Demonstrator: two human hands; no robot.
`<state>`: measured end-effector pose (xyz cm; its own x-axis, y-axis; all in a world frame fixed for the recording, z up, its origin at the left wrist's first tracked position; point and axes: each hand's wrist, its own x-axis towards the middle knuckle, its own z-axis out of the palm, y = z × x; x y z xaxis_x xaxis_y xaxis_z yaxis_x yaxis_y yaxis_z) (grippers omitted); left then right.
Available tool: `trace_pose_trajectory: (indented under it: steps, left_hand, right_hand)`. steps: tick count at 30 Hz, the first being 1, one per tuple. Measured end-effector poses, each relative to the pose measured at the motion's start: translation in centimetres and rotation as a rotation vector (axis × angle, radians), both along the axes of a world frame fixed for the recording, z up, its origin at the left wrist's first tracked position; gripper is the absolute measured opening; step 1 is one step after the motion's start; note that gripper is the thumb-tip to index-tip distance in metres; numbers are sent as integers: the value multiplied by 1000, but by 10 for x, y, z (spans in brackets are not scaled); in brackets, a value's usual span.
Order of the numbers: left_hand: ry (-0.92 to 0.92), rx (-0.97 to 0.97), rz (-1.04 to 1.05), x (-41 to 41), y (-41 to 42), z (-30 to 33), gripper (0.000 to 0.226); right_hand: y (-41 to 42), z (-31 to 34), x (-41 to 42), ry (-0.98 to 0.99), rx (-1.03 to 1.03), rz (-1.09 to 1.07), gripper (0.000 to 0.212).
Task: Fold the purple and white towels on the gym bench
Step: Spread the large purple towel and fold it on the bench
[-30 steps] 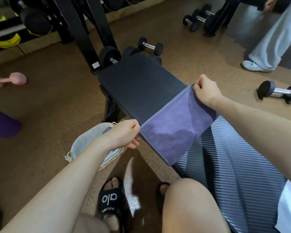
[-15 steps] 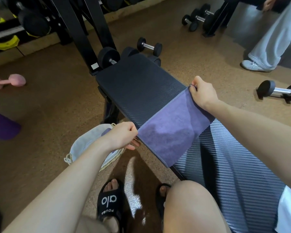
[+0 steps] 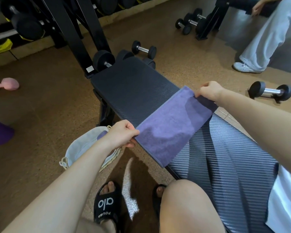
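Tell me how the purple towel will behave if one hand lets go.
Probably floppy: the towel lies flat only while the left hand and right hand pinch opposite ends. The released end would likely drop onto the bench. It looks light, and its terry surface should not slip much.

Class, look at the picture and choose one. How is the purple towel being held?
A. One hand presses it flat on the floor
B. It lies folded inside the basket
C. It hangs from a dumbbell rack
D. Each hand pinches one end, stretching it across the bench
D: the left hand and right hand each pinch an end of the purple towel, spread across the bench.
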<state>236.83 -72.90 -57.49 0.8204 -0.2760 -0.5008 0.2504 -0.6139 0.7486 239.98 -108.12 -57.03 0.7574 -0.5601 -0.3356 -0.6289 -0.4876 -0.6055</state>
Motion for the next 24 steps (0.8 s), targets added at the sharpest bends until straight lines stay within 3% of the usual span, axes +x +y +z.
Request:
trace_pose_trajectory:
  steps: [6,10,16,19,24]
  left_hand:
    - [139,-71,-7,-6,4,10,10]
    - [311,-156,-1,-15,3,19,13]
    - [370,-187,-93,-33,-8,16,18]
    - [325,-134,-120,-35,-10,13,19]
    - [211,-77,-135,-37,-9,11,25]
  right_hand:
    - [13,6,27,-9,-155,166,12]
    - [37,12,58,-69,-272,369,18]
    - [80,5,81,-216,-364,545,26]
    - [99,1,51,-331,-422,524,32]
    - [110,-2,-67,-522,-284,694,22]
